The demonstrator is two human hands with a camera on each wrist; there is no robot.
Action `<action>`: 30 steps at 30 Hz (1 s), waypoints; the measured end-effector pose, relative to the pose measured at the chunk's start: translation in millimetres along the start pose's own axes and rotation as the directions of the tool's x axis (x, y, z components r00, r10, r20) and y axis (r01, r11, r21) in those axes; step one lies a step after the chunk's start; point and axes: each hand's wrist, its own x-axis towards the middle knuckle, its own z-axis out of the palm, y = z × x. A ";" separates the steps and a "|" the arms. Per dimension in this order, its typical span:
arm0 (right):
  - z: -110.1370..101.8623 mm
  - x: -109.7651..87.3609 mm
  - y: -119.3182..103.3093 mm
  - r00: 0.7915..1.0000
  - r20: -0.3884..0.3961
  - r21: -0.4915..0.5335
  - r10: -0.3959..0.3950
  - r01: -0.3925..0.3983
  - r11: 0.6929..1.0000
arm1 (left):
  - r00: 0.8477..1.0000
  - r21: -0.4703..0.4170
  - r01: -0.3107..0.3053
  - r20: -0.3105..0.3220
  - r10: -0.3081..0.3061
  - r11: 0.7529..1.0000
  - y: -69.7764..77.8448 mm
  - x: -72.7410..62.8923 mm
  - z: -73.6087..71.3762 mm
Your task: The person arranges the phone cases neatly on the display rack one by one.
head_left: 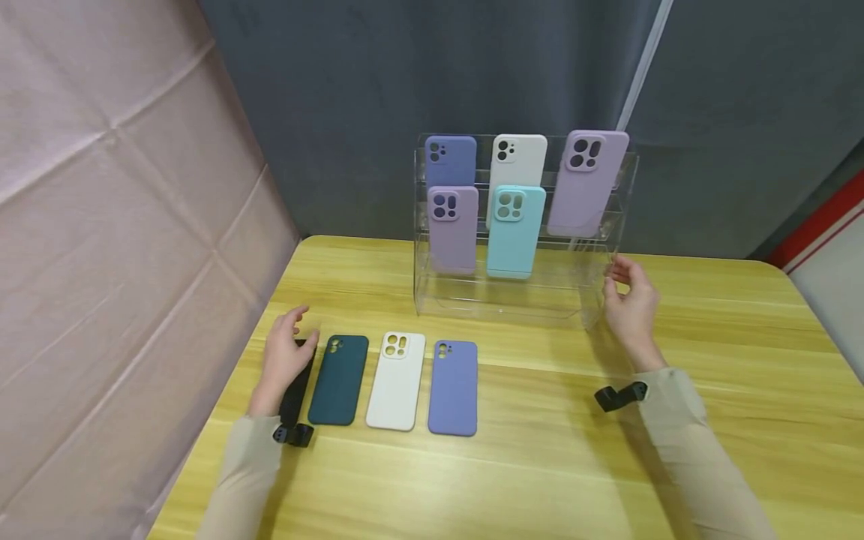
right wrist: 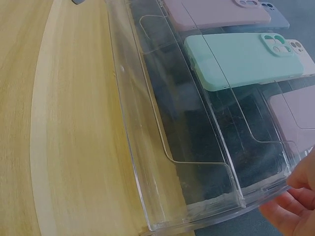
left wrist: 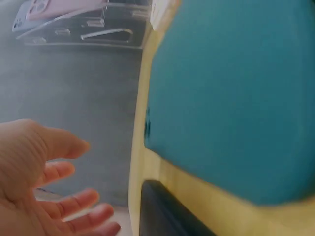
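Observation:
My left hand (head_left: pixel 286 358) hovers with loosely bent fingers over a black phone case (head_left: pixel 295 390), partly hidden beneath it; the fingers hold nothing in the left wrist view. Right of it lie a dark teal phone case (head_left: pixel 339 380), a white phone case (head_left: pixel 396 382) and a violet-blue phone case (head_left: pixel 453 388) in a row. My right hand (head_left: pixel 632 304) is at the right side of a clear tiered display stand (head_left: pixel 499 306), its relaxed fingertips right at the side panel's edge. A turquoise phone case (head_left: pixel 516 232) and a lilac phone case (head_left: pixel 452 232) lean on its lower tier.
Higher on the stand are a blue phone case (head_left: pixel 450 161), another white phone case (head_left: pixel 518 157) and a larger lilac phone case (head_left: pixel 589 184), which leans right. The wooden table (head_left: pixel 533 465) meets a grey curtain (head_left: pixel 351 112) behind and a pale cloth wall (head_left: pixel 121 247) at left.

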 end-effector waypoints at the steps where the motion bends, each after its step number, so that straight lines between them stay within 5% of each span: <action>1: -0.1 0.1 0.1 1.000 -0.002 0.000 0.001 -0.001 1.000 | 1.000 0.007 0.025 0.011 -0.025 1.000 -1.7 -1.2 -1.2; 6: -0.3 0.2 -0.1 1.000 -0.011 0.012 -0.004 0.004 1.000 | 0.982 0.089 0.167 0.073 -0.174 0.982 -5.7 -6.7 -6.2; 10: 0.3 0.2 0.9 1.000 -0.018 0.013 -0.023 0.023 1.000 | 0.943 0.214 0.262 0.150 -0.296 0.941 -6.1 -9.3 -10.4; 15: 0.6 -0.5 1.6 0.999 -0.022 0.014 -0.030 0.031 0.999 | 0.890 0.329 0.309 0.230 -0.393 0.893 -6.7 -11.0 -12.2; 19: 0.2 -0.9 1.8 0.999 -0.023 0.010 -0.033 0.034 0.999 | 0.867 0.356 0.327 0.255 -0.427 0.876 -7.2 -11.3 -12.0; 30: 0.5 -0.1 3.5 1.000 -0.014 0.009 -0.028 0.028 1.000 | 0.859 0.365 0.328 0.269 -0.436 0.871 -8.0 -12.1 -12.3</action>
